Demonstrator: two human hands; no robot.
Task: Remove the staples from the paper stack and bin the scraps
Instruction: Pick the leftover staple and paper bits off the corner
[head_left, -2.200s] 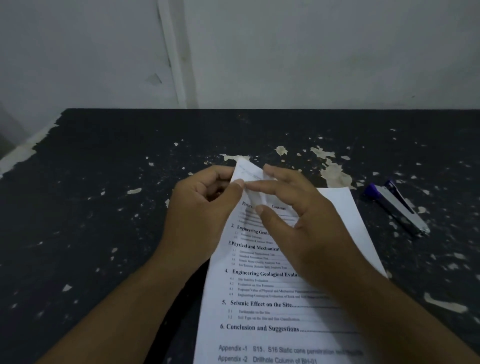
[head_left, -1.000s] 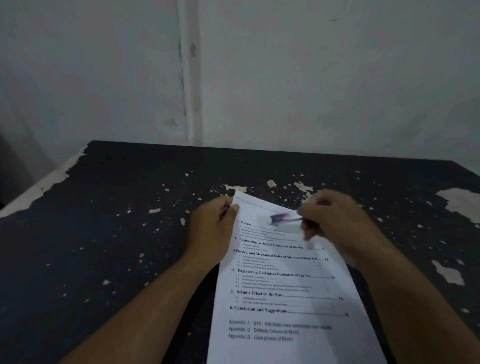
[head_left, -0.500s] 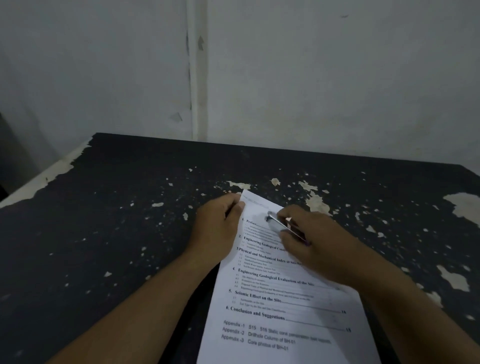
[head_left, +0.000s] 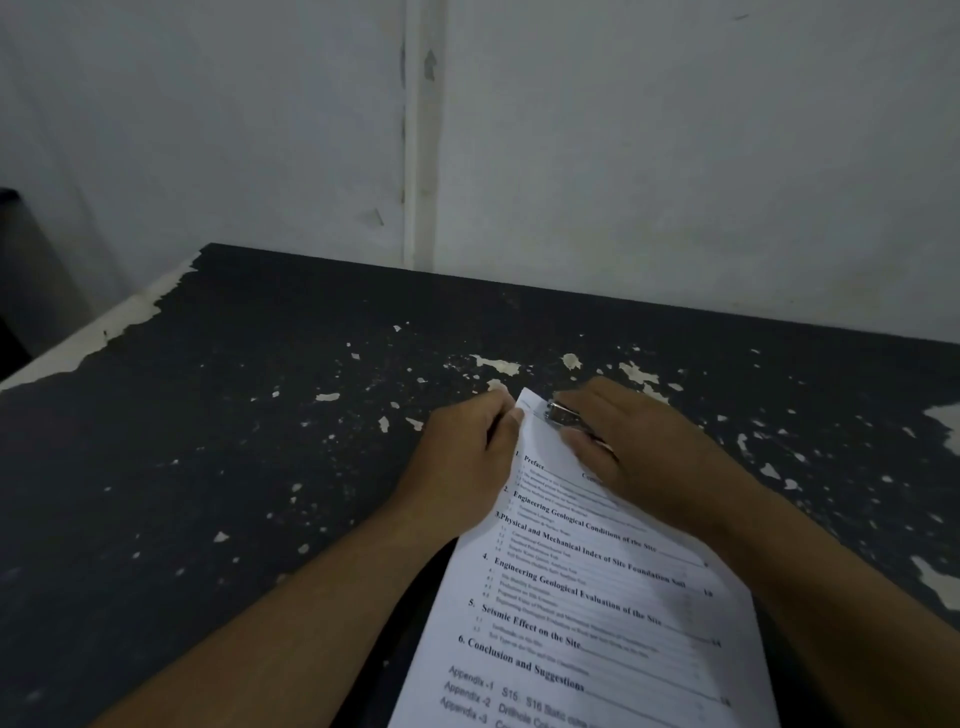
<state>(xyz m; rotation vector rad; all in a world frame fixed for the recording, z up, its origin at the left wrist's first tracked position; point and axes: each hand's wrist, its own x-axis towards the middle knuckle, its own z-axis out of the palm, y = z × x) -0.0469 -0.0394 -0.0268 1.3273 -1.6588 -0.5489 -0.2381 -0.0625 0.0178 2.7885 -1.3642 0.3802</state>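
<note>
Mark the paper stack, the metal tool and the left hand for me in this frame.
paper stack (head_left: 597, 613), head view, middle of the printed top sheet.
metal tool (head_left: 563, 414), head view, shiny end by the sheet's top corner.
left hand (head_left: 462, 460), head view, back of the hand.

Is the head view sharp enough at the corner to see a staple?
Head view: dim light, no glare; mid-page headings on the paper stack read sharp, bottom lines smear; the metal tool in the right hand is soft, beside the left hand pinching the corner; no staple can be made out.
</note>
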